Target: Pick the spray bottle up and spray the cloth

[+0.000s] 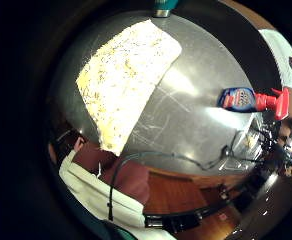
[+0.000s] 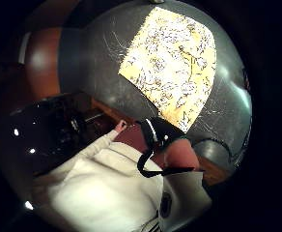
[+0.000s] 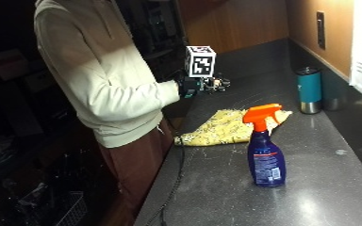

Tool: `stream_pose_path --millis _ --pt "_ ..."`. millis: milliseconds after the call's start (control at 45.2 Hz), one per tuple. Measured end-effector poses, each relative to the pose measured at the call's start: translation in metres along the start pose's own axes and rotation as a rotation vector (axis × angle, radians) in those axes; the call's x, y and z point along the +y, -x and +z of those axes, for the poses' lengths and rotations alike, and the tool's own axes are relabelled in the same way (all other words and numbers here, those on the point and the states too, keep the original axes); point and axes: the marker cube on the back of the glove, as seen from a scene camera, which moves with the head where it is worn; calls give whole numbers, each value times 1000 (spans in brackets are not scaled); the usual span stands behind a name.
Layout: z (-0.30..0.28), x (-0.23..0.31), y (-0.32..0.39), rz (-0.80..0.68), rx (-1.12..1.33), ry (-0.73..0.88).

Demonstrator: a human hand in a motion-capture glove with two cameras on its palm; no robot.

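Note:
A blue spray bottle (image 3: 266,157) with an orange trigger head stands upright on the dark counter (image 3: 218,193), near the front. Behind it a yellow patterned cloth (image 3: 228,128) lies spread flat. My gloved right hand (image 3: 198,86) hovers in the air above the counter's edge, beyond the cloth and well away from the bottle, holding nothing. Both palm views look down on the cloth (image 1: 126,75) (image 2: 175,63) from above. The little finger side view also shows the bottle (image 1: 246,99) beside the cloth.
A teal tumbler (image 3: 309,89) stands by the back wall, past the cloth. A black cable (image 3: 180,174) runs along the counter's front edge. The person in a cream hoodie stands close against that edge.

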Motion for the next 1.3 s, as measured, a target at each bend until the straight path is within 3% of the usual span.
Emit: stream_pose_path --millis 243,840,1304 --pt "1 16 -22 5 -43 -161" --pt "-2 80 -131 251 -311 -661" --pt "7 73 -199 452 -573 -900"
